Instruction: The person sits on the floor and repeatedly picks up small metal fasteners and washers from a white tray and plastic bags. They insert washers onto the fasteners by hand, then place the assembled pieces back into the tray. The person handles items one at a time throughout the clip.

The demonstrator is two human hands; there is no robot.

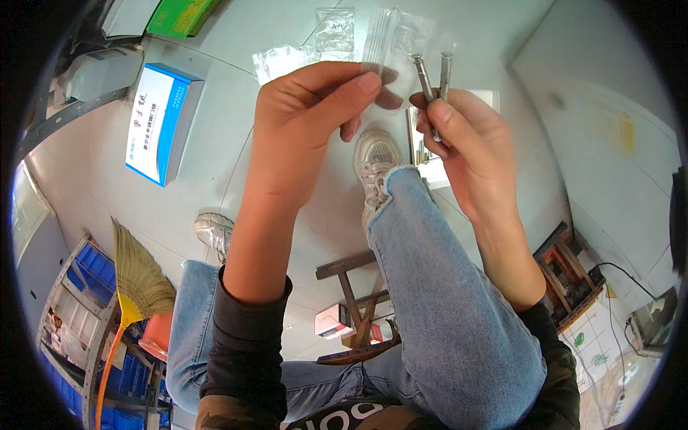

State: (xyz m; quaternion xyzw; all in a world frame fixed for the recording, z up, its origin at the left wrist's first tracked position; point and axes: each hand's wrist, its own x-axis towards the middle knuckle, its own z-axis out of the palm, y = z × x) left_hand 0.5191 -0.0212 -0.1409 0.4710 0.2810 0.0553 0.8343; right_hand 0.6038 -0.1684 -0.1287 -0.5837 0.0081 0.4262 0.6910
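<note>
Thumb and fingers of my left hand [301, 122] pinch a clear zip plastic bag [401, 43], which hangs beyond the fingertips. My right hand [476, 150], just beside it, is closed on two long metal bolts [421, 68]. Both bolts point upward from the fingers, slightly apart, and one lower end shows below the thumb. Behind the right hand, partly hidden, lies an open white box [437, 176] with small metal pieces in it. Farther off, a small clear packet [335, 30] and another crumpled clear bag [276, 63] rest on the pale floor.
A blue and white carton [161, 125] lies at left, with a green box [179, 16] beyond. A broom [140, 272] leans near a rack with blue bins [93, 269]. Between my legs is a wooden stool [351, 301] by a small box [333, 320]. Cables hang at right.
</note>
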